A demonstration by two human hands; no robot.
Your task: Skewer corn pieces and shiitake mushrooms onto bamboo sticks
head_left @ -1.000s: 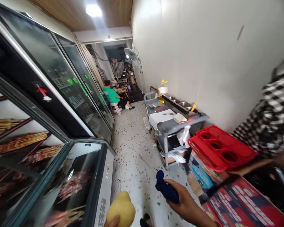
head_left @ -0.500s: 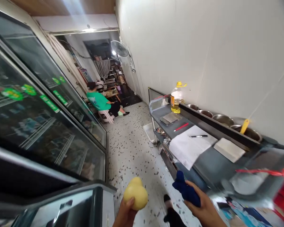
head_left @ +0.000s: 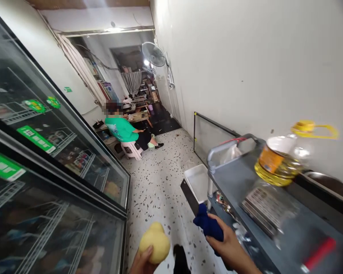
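Low in the head view, my left hand [head_left: 144, 260] is closed around a pale yellow pear-shaped fruit [head_left: 154, 243], its thumb pressed on the near side. The fruit is smooth, with a smaller bulge on top, and is held above the floor. To the right, my right hand [head_left: 224, 241] grips a bunched dark blue cloth [head_left: 208, 227]. The cloth sticks out past the fingers toward the left, and part of it is hidden in the palm. My two hands are apart from each other.
Glass-door refrigerators [head_left: 74, 182] line the left. On the right stands a grey cart [head_left: 234, 171] with an oil bottle [head_left: 280, 160] and a blurred red pen-like item [head_left: 320, 253]. A white tray [head_left: 197, 179] sits beside it. Ahead, a person in green [head_left: 121, 129] sits on a stool [head_left: 131, 150].
The view has moved forward along the aisle; the cart, oil bottle and seated person look nearer. Both hands still hold the fruit and the blue cloth.
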